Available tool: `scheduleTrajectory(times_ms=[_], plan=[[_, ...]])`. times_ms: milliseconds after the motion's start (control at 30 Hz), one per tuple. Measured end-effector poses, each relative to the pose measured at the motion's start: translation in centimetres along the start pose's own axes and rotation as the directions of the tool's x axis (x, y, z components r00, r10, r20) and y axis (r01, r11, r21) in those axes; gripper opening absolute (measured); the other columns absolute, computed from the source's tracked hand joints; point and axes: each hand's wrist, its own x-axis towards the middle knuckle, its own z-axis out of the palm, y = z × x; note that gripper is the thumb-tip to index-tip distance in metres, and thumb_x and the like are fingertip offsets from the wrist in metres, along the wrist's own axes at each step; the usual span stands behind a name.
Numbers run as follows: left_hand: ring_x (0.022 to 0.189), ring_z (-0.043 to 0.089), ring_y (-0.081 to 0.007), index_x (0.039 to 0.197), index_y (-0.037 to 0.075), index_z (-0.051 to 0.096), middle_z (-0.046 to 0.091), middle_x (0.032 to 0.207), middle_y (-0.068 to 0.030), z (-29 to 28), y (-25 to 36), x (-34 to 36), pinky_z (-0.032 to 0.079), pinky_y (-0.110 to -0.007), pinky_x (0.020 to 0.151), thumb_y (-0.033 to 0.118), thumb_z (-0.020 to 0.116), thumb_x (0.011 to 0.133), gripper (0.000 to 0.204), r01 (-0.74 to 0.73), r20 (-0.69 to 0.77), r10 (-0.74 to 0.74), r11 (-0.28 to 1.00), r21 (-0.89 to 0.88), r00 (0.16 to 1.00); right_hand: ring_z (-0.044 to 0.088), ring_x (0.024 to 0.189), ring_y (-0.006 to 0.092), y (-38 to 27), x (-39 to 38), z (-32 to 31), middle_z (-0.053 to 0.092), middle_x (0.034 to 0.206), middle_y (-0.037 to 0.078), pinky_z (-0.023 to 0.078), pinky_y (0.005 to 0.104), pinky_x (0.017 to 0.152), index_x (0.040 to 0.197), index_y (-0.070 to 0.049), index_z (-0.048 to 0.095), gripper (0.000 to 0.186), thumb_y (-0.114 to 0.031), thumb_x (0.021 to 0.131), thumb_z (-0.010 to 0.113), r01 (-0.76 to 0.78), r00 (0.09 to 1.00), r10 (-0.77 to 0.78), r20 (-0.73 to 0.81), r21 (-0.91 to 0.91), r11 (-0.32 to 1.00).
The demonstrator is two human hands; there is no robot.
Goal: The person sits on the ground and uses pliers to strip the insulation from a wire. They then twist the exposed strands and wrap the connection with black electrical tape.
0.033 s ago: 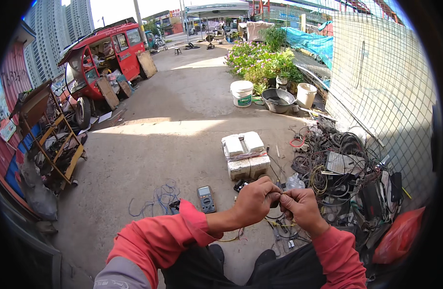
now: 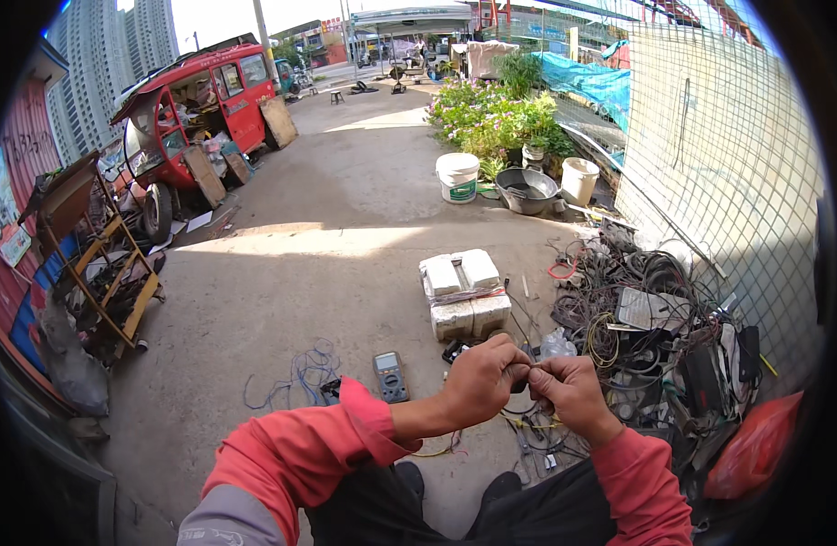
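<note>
My left hand [image 2: 480,380] and my right hand [image 2: 568,391] meet in front of me, fingertips pinched close together. Between them runs a thin wire-like strand [image 2: 533,365], mostly covered by the fingers. Just beneath the hands, loose wires [image 2: 527,424] and small parts lie on the concrete. A grey-and-blue multimeter [image 2: 390,377] rests on the ground left of my left hand. Blue-grey test leads [image 2: 309,373] lie tangled beside it. Beyond the hands sits a bundle of whitish blocks [image 2: 465,293], strapped together.
A large heap of cables [image 2: 632,314] and scrap spreads along the mesh fence [image 2: 728,155] at right, with a red plastic bag [image 2: 755,443]. Buckets [image 2: 457,177] and a black basin [image 2: 526,191] stand before flowering plants. At left are a wooden-slatted rack [image 2: 118,273] and a red vehicle [image 2: 243,96].
</note>
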Motion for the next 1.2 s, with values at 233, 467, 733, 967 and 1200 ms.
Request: scheduleTrajectory(times_ms=[233, 467, 733, 967, 1200], plan=[[0.08, 0.064, -0.0346, 0.091, 0.002, 0.067, 0.063, 0.087, -0.0142, -0.2, -0.2, 0.1, 0.051, -0.04, 0.068, 0.001, 0.07, 0.082, 0.01, 0.002, 0.032, -0.003, 0.998, 0.057, 0.999, 0.056, 0.058, 0.0049, -0.2, 0.2, -0.6, 0.065, 0.07, 0.001, 0.043, 0.0217, 0.05, 0.092, 0.003, 0.07, 0.018, -0.015, 0.095, 0.069, -0.019, 1.0, 0.019, -0.006, -0.114, 0.993], [0.082, 0.065, -0.035, 0.091, 0.002, 0.067, 0.065, 0.088, -0.0151, 0.0, -0.8, 0.0, 0.051, -0.041, 0.07, 0.004, 0.07, 0.082, 0.009, 0.041, 0.077, -0.045, 0.998, 0.047, 0.996, 0.061, 0.065, 0.0101, -0.1, 0.1, -0.3, 0.068, 0.074, 0.006, 0.049, 0.0265, 0.058, 0.095, 0.004, 0.068, 0.015, -0.011, 0.092, 0.07, 0.168, 0.984, -0.178, -0.009, -0.276, 0.946], [0.081, 0.065, -0.034, 0.09, 0.001, 0.067, 0.066, 0.089, -0.0161, -0.3, -0.6, 0.2, 0.05, -0.04, 0.07, 0.005, 0.07, 0.083, 0.008, 0.105, 0.123, -0.11, 0.993, 0.049, 0.986, 0.065, 0.069, 0.019, -0.2, 0.1, 0.0, 0.07, 0.079, 0.012, 0.051, 0.0319, 0.064, 0.096, 0.004, 0.067, 0.013, -0.007, 0.089, 0.07, 0.233, 0.967, -0.255, -0.001, -0.4, 0.886], [0.084, 0.064, -0.0324, 0.095, 0.001, 0.066, 0.064, 0.09, -0.0161, -0.3, -0.8, 0.2, 0.05, -0.04, 0.073, 0.009, 0.069, 0.087, 0.011, 0.163, 0.17, -0.16, 0.987, -0.002, 0.972, 0.063, 0.063, 0.0139, 0.0, -0.1, 0.3, 0.068, 0.074, 0.009, 0.05, 0.0304, 0.058, 0.094, 0.005, 0.065, 0.012, -0.007, 0.091, 0.068, 0.18, 0.974, -0.219, -0.059, -0.386, 0.905], [0.087, 0.061, -0.0281, 0.097, -0.001, 0.064, 0.06, 0.094, -0.0136, -0.1, -1.1, 0.4, 0.049, -0.037, 0.08, 0.005, 0.067, 0.089, 0.01, 0.117, 0.157, -0.089, 0.977, -0.179, 0.984, 0.059, 0.062, 0.0074, -0.1, 0.0, 0.0, 0.065, 0.074, 0.003, 0.049, 0.0242, 0.056, 0.097, 0.004, 0.064, 0.01, -0.006, 0.095, 0.064, 0.095, 0.99, -0.112, -0.088, -0.177, 0.98]])
